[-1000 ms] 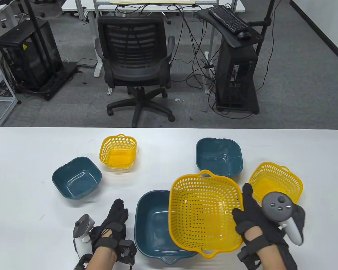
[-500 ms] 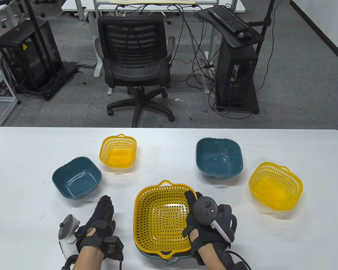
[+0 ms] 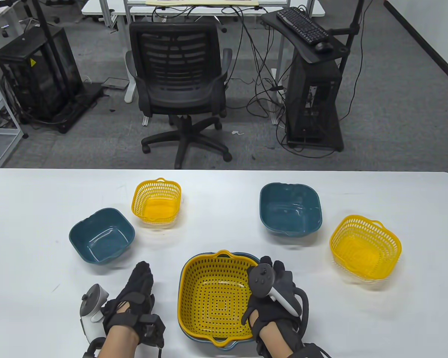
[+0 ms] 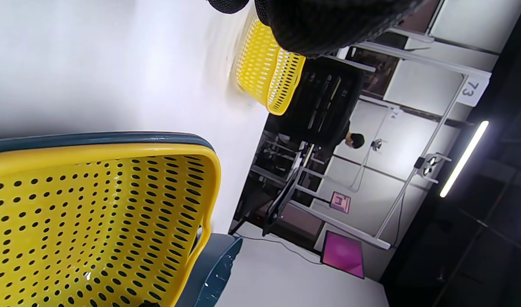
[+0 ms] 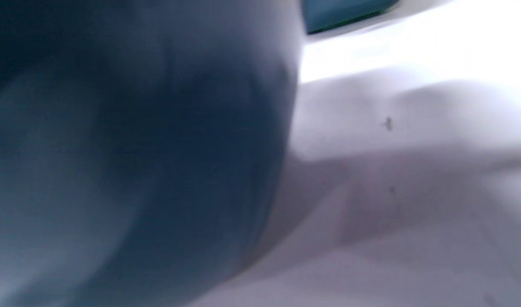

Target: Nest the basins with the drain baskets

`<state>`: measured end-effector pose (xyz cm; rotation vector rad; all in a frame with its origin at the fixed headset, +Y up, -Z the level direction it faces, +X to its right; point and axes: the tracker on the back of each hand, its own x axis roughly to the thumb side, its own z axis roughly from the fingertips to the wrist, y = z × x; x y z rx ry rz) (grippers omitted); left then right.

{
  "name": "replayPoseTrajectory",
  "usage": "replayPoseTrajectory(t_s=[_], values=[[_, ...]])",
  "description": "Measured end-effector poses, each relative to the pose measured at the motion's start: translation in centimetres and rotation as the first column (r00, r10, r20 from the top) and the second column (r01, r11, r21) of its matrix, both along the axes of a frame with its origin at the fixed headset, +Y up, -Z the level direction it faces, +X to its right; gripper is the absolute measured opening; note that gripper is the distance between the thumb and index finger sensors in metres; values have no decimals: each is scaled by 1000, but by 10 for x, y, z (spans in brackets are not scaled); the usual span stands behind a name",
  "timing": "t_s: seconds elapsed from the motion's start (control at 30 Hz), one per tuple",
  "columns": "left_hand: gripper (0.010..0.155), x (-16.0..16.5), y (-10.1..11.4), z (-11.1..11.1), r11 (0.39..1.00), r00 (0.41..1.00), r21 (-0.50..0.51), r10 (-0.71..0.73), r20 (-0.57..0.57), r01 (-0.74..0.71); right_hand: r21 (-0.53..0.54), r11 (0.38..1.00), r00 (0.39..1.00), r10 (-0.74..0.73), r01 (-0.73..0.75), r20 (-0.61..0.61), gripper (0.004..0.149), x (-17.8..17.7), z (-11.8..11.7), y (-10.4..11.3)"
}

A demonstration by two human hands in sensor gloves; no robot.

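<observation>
Since a second ago, the big yellow basket (image 3: 216, 294) is lowered into the big blue basin (image 3: 224, 341) at six o'clock, gripped at its three o'clock rim by the right hand (image 3: 274, 298), seemingly for seating, while the left hand (image 3: 134, 298) rests flat, fingers extended, holding nothing.

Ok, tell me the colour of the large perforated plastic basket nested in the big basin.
Yellow. The large perforated plastic basket shows best in the table view, sitting in the big teal basin.

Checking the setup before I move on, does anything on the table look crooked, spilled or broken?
Nothing stands out. The large yellow basket sits squarely inside the large teal basin, its rim roughly level. The two small baskets and two small basins stand upright, apart and unnested. No spills or damage visible.
</observation>
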<state>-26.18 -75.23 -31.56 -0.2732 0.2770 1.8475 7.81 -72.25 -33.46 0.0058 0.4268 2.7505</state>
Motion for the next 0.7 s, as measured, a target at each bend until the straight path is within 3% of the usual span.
replayPoseTrajectory(t_s=[0.13,0.2,0.3,0.4,0.53,0.7], values=[[70,1,1,0,1000,1000,-2,8,9,-8,9,991,991,-134,134,14,64,19,1,13],[70,2,1,0,1000,1000,-3,2,14,-2,94,979,980,-186,179,74,64,44,-5,28],[70,7,0,0,1000,1000,-13,-23,21,24,153,982,970,-141,111,199,68,86,-23,41],[70,12,-1,-2,999,999,-20,-35,34,36,145,989,951,-32,-14,308,71,137,-46,46],[70,14,-1,-4,999,998,-14,-35,49,36,155,981,877,32,-120,479,75,208,-64,41],[70,17,-3,-7,999,997,-28,-34,65,36,141,990,742,-77,-23,666,76,278,-64,21]])
